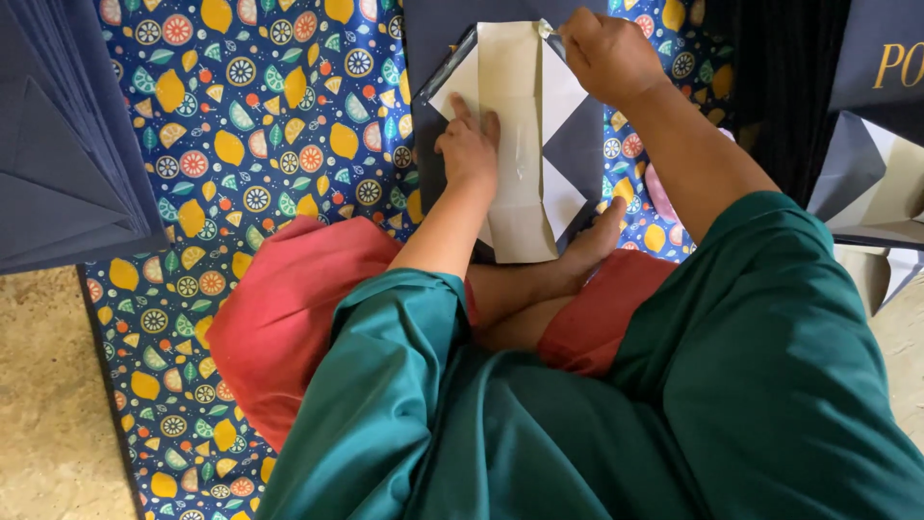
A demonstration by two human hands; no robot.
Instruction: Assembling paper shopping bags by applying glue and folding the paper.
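**While pinned flat on the mat, creased along the top edge**

Pressing down with the left hand (469,144), fingers spread open and laid flat on the cream flap of the navy paper bag (520,193), holding nothing, only weighting the paper. Working with the right hand (606,53) at the flap's upper right corner, fingers curled closed in a tight grip; cannot tell whether pinching the paper itself or some small shiny tool. Lying straight ahead of the crossed legs, on the citrus-print mat (260,125), with its near end just beside a bare foot (592,246) and white triangular folds showing either side of the cream strip.

Judged from this: mid-fold on the bag's base, one flap turned over and being held. Calls for keeping the flat palm firm so as not to let the sheet skew, and for running pressure evenly along the fold line.

Stacked at far left, a pile of navy bags (67,144); at right, more bags (866,173) standing on the stone floor (48,404)
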